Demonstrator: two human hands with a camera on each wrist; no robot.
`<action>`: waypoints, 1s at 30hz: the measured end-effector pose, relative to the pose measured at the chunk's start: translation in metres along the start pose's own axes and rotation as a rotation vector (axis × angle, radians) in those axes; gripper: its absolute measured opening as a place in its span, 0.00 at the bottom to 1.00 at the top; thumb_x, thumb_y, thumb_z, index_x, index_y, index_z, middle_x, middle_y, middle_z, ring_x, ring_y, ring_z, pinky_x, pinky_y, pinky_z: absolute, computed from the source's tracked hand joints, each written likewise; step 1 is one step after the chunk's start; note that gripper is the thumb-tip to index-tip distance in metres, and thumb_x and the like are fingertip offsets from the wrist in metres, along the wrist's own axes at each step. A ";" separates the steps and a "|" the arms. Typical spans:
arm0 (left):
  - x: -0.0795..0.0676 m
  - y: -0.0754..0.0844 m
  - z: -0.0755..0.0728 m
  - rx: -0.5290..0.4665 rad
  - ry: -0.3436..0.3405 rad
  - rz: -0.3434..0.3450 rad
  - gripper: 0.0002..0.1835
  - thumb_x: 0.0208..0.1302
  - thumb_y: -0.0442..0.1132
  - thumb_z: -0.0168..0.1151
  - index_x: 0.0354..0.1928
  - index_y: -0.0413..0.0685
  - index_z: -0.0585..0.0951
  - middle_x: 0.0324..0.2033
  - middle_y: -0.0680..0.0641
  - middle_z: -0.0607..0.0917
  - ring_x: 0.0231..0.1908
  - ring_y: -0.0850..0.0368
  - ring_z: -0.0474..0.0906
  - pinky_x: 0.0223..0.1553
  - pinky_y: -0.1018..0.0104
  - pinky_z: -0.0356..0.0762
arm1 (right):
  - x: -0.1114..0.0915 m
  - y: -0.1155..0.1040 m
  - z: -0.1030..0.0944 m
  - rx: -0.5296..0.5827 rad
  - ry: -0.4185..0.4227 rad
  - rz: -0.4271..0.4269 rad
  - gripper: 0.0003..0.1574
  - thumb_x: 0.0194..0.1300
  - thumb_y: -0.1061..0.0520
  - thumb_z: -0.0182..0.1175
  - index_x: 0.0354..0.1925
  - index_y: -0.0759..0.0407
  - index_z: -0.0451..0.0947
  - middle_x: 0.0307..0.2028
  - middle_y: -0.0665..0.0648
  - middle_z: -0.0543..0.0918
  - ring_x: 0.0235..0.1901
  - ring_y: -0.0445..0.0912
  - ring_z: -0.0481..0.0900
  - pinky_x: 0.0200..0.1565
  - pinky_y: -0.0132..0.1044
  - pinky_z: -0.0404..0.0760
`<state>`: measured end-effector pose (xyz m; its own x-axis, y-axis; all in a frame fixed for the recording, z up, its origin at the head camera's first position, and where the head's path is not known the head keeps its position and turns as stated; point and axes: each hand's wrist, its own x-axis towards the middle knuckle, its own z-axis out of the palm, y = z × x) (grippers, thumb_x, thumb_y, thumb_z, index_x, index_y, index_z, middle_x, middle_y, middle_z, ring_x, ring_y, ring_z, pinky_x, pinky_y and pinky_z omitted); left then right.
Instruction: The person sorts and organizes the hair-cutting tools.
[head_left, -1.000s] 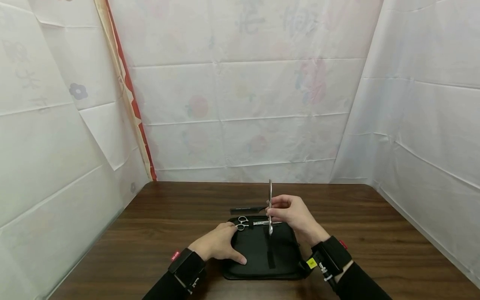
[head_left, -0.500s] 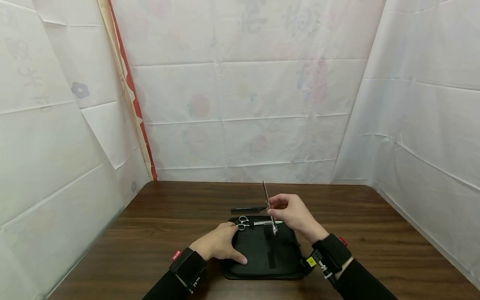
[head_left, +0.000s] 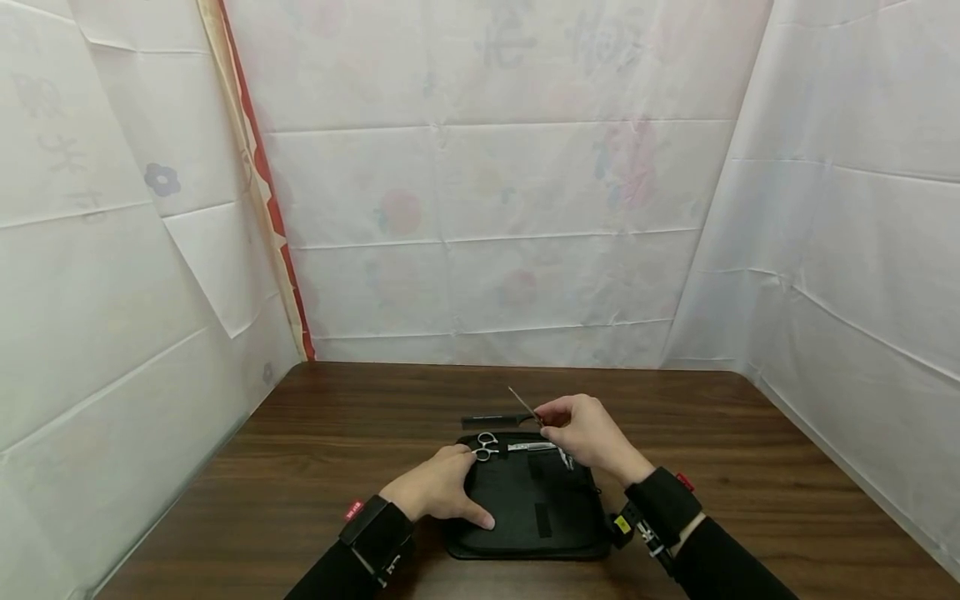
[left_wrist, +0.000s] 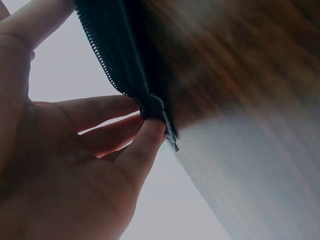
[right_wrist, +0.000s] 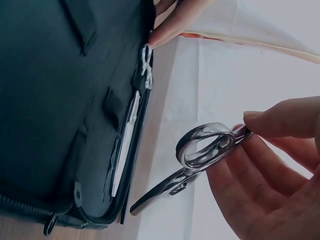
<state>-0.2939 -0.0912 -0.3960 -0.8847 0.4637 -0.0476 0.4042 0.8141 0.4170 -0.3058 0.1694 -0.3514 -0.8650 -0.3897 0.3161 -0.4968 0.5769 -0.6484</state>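
In the head view my right hand [head_left: 588,433] pinches a pair of silver scissors [right_wrist: 160,192] above the far right part of an open black zip case [head_left: 502,508]. One finger ring of these scissors shows clearly in the right wrist view. A second pair of silver scissors [head_left: 529,447] lies along the case's far edge, its middle under a black strap. My left hand [head_left: 438,487] holds the case's left side, thumb on the inner face. Its fingertips lie beside the second pair's rings. The left wrist view shows its fingers [left_wrist: 142,150] bent at the zipped edge.
A black comb [head_left: 491,422] lies just beyond the case on the brown wooden table [head_left: 360,417]. Another black strap [head_left: 542,520] shows on the case's nearer part. White sheets [head_left: 480,292] hang along the back and both sides.
The scissors in my right hand have turned from upright to a slant, upper end leaning left and lower, other end swinging right. My left hand has stayed in place.
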 end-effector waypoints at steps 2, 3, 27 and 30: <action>0.000 0.000 0.000 -0.002 -0.003 -0.001 0.55 0.45 0.60 0.82 0.67 0.29 0.72 0.67 0.36 0.71 0.68 0.40 0.65 0.65 0.45 0.69 | -0.001 0.001 0.001 -0.031 -0.002 -0.017 0.16 0.67 0.68 0.64 0.53 0.66 0.84 0.40 0.54 0.85 0.38 0.45 0.82 0.39 0.37 0.80; 0.000 0.001 0.000 -0.002 -0.003 -0.001 0.55 0.45 0.60 0.82 0.67 0.29 0.72 0.67 0.35 0.71 0.68 0.40 0.65 0.65 0.45 0.69 | -0.001 0.001 0.002 -0.045 -0.003 -0.024 0.15 0.67 0.68 0.64 0.52 0.66 0.84 0.40 0.53 0.84 0.38 0.45 0.81 0.38 0.37 0.80; -0.001 0.002 0.000 0.002 0.000 -0.005 0.55 0.45 0.60 0.83 0.67 0.28 0.72 0.67 0.35 0.71 0.68 0.40 0.65 0.65 0.45 0.68 | -0.004 0.016 0.008 -0.594 -0.127 -0.179 0.15 0.67 0.67 0.62 0.50 0.57 0.87 0.41 0.51 0.82 0.41 0.47 0.81 0.37 0.38 0.80; -0.001 0.002 0.000 0.003 0.001 -0.008 0.55 0.45 0.60 0.83 0.67 0.29 0.72 0.67 0.36 0.71 0.68 0.41 0.65 0.66 0.46 0.69 | -0.006 0.021 0.007 -0.607 -0.138 -0.190 0.15 0.67 0.67 0.63 0.49 0.57 0.87 0.40 0.52 0.82 0.41 0.47 0.81 0.37 0.38 0.80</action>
<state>-0.2928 -0.0901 -0.3948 -0.8881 0.4570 -0.0496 0.3982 0.8186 0.4139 -0.3106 0.1783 -0.3715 -0.7610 -0.5905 0.2687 -0.6270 0.7758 -0.0707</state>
